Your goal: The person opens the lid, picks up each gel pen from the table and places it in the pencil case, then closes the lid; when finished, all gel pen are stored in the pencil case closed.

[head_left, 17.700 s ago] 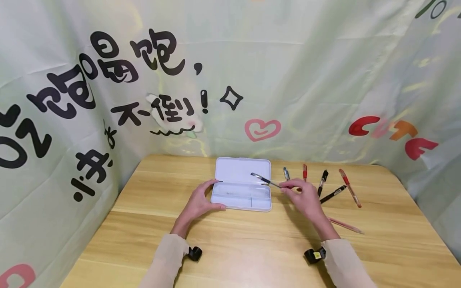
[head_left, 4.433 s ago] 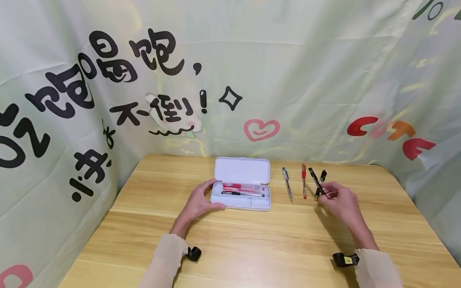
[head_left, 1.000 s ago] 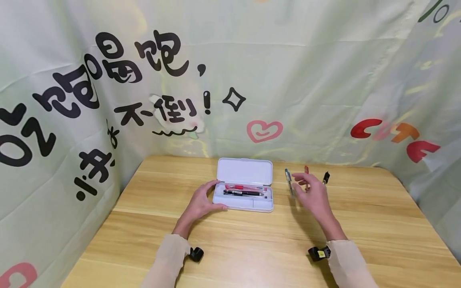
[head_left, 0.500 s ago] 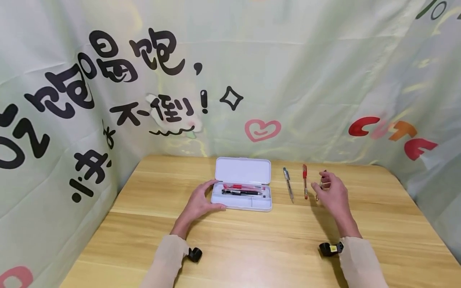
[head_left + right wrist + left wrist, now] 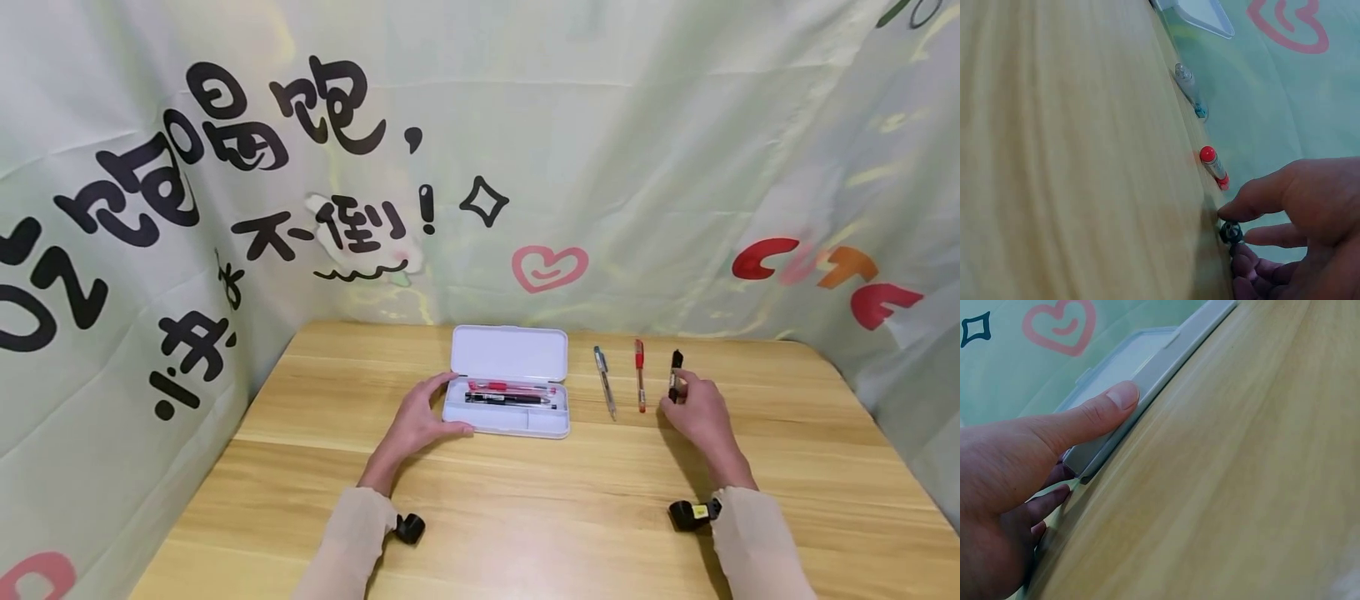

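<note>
With our left hand (image 5: 415, 423) we grip the case (image 5: 510, 353) at its left end; our right hand (image 5: 703, 415) pinches a black pen (image 5: 677, 359), right of a red pen (image 5: 641, 375) on the counter (image 5: 540, 508)

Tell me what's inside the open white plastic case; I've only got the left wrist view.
Observer: The white plastic case holds slim pens in its long rear compartment, including a red-and-clear pen and a black pen.
Operator: Right hand?
Observer: The right hand appears to pinch a separate black-capped pen.
Operator: Anything between that hand and the case?
Observer: Two loose pens on the wooden table: a blue-topped clear pen and a red-capped clear pen.
</note>
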### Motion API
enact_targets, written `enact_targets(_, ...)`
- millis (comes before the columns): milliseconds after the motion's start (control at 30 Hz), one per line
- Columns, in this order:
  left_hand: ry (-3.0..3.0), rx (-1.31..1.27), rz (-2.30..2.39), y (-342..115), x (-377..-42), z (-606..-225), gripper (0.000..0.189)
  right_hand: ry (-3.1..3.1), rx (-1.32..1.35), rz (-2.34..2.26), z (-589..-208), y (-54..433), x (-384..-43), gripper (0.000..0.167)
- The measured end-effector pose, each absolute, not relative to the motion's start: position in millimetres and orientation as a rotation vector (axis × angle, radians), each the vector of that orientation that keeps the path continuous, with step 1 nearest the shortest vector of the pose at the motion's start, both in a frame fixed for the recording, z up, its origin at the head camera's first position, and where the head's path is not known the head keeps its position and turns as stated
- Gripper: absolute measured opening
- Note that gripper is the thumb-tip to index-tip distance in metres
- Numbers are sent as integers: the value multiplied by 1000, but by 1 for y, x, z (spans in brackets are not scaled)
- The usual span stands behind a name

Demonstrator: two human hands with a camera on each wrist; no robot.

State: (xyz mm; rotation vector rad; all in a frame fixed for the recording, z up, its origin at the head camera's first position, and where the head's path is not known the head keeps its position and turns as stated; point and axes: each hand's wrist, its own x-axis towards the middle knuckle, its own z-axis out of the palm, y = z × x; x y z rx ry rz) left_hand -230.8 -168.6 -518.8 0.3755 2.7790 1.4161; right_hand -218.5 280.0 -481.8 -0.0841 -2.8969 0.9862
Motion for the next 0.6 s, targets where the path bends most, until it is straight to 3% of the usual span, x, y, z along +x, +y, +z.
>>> enact_targets(600,2788,374,1403,-168,-231,-520,100,-2801,-93,1098,-476,279,-213,43)
